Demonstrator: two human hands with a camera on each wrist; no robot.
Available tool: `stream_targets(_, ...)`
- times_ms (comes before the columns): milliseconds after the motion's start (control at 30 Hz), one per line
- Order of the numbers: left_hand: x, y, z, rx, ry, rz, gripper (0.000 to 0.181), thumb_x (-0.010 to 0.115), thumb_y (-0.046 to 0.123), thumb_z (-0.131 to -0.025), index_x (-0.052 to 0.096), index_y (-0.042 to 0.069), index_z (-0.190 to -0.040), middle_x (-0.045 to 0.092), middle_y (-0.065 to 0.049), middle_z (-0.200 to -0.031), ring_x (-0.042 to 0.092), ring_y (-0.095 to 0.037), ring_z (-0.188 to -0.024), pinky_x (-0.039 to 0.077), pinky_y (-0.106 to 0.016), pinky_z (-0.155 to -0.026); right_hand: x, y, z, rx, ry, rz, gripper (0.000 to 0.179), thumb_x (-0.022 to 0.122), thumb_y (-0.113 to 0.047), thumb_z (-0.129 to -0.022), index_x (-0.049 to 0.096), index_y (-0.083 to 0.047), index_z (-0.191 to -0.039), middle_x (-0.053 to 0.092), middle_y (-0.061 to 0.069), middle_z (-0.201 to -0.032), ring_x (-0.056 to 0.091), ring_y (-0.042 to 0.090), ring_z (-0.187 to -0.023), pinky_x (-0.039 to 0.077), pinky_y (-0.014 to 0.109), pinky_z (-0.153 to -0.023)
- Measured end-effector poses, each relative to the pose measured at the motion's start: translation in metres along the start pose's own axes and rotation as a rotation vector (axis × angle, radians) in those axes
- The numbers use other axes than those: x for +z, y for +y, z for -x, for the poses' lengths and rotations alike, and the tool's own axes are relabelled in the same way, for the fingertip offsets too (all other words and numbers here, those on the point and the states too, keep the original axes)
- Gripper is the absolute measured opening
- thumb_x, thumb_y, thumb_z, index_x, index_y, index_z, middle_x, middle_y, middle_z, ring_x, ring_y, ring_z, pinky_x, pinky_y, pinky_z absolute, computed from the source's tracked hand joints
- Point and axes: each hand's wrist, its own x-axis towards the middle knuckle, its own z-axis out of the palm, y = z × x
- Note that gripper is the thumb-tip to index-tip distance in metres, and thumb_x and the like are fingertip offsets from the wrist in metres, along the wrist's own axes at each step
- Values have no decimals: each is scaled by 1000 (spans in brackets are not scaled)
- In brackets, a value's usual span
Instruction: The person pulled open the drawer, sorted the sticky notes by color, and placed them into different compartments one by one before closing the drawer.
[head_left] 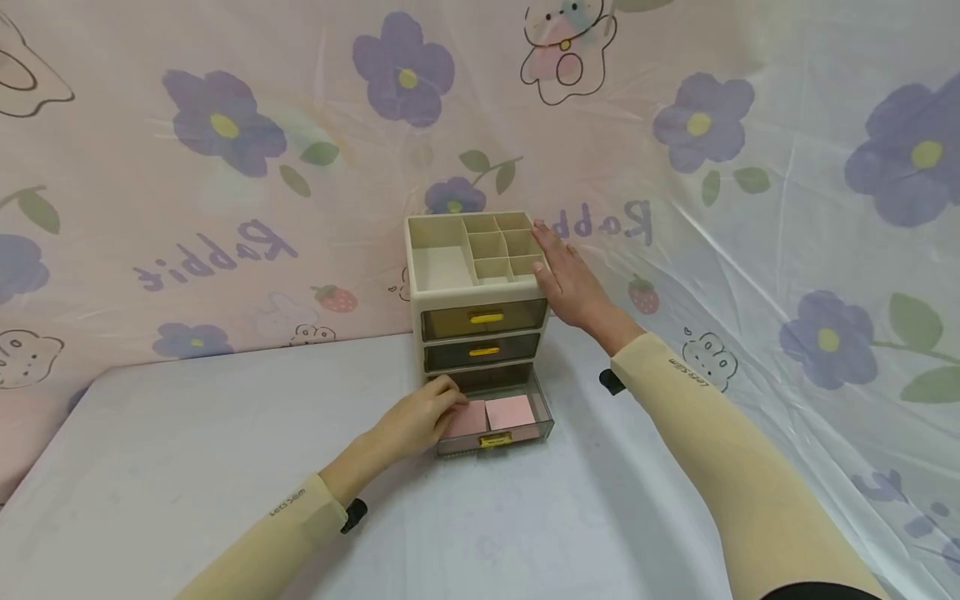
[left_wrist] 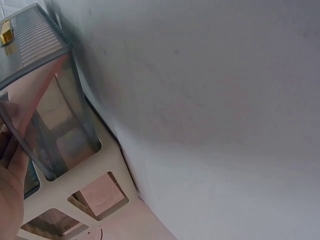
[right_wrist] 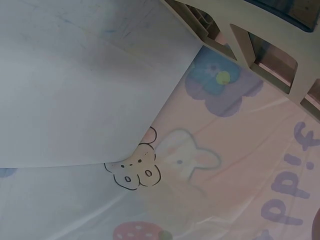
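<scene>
A cream desktop organizer (head_left: 480,293) has its bottom drawer (head_left: 542,410), see-through grey with a yellow handle, pulled out. Two square pink pads of paper lie side by side inside: a left pad (head_left: 471,419) and a right pad (head_left: 512,412). My left hand (head_left: 420,417) reaches over the drawer's left wall, its curled fingers pinching the left pad's edge. In the left wrist view, that pink pad (left_wrist: 36,87) shows tilted through the drawer wall, and the fingertips are partly hidden. My right hand (head_left: 573,283) rests along the organizer's top right edge, fingers extended.
Two upper drawers, a top one (head_left: 450,325) and a middle one (head_left: 450,358), are closed. The organizer's top is divided into compartments (head_left: 442,267). It stands on a white tabletop (head_left: 225,442) before a flowered pink curtain (head_left: 315,125).
</scene>
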Motion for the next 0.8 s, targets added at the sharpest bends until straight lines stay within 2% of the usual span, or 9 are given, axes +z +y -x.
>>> stream_targets(433, -3, -15, -1, 92, -22, -92, 21, 73, 2, -94, 75, 5, -114, 68, -6, -108, 69, -19, -98, 61, -32, -83, 2, 0, -1, 10, 5, 10, 67, 27, -39, -110, 9, -11, -168, 7, 6, -175, 10, 26, -160, 7, 52, -129)
stream_targets(600, -2, -23, -2, 110, -29, -147, 19, 73, 6, -94, 75, 7, -113, 72, -5, -108, 70, -22, -102, 57, -40, -96, 3, 1, -2, 8, 9, 18, 66, 25, -39, -110, 9, -10, -168, 7, 6, -175, 10, 26, -160, 10, 55, -129)
stream_targets(800, -2, -25, -1, 76, -103, -164, 18, 68, 15, -99, 75, 7, -114, 74, -5, -112, 69, -26, -112, 46, -49, -113, 4, 1, -2, 25, 3, 25, 66, 22, -42, -110, 8, -12, -168, 5, 5, -175, 9, 26, -161, 8, 53, -129)
